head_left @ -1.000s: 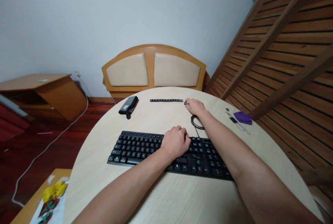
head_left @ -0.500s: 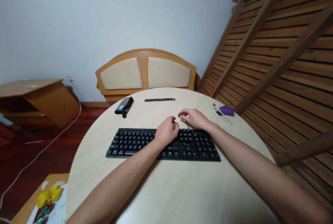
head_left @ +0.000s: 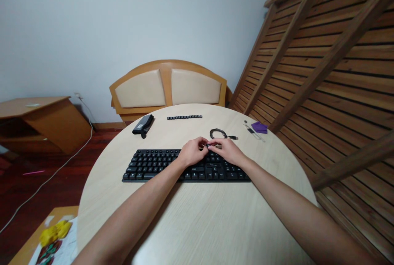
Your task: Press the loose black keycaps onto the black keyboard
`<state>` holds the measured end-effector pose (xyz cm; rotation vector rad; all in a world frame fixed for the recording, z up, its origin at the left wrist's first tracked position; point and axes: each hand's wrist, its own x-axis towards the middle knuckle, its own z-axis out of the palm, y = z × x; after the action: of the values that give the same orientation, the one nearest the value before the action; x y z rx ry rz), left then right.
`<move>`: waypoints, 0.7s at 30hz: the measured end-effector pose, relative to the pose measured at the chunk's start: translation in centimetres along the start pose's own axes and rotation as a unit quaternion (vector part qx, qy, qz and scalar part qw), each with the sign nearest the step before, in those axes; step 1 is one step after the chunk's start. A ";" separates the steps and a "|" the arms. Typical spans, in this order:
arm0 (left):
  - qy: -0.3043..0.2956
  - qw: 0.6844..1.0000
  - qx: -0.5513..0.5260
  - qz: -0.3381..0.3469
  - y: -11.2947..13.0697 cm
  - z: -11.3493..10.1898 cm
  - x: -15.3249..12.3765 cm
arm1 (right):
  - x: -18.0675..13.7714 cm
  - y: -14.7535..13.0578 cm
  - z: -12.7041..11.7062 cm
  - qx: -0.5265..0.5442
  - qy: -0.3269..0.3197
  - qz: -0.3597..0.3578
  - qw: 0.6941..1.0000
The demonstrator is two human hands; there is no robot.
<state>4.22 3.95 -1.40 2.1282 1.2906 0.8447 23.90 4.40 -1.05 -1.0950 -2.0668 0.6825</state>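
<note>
A black keyboard [head_left: 154,165] lies across the middle of a round pale wooden table [head_left: 197,224]. Both my hands meet over its upper middle part. My right hand [head_left: 227,150] pinches a small black keycap [head_left: 208,146] between its fingertips. My left hand [head_left: 192,153] is curled, with its fingertips touching the same keycap from the left. A row of loose black keycaps [head_left: 184,117] lies further back on the table, apart from both hands.
A coiled black USB cable [head_left: 219,134] lies just behind the keyboard. A grey-black pouch [head_left: 143,125] sits at the back left, a purple cloth [head_left: 259,127] and small tools [head_left: 252,130] at the back right. A padded headboard [head_left: 168,88] and slatted wooden frame [head_left: 323,51] stand behind.
My right hand took a keycap from the end of the row and drew back to the keyboard. My left hand rose to meet it. The cable coil is uncovered.
</note>
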 end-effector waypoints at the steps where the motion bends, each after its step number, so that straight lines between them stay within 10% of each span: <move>1: -0.003 1.000 -0.011 0.003 -0.1 0.0 0.0 | 0.0 0.1 0.0 0.007 0.008 0.004 1.000; 21: -0.106 0.972 -0.205 -0.051 -2.4 -0.8 1.2 | -0.3 0.3 0.0 -0.028 0.004 -0.005 1.000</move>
<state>2.67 6.16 -2.20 1.7550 1.0057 0.7425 24.15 4.25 -1.35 -1.1154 -2.0958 0.6170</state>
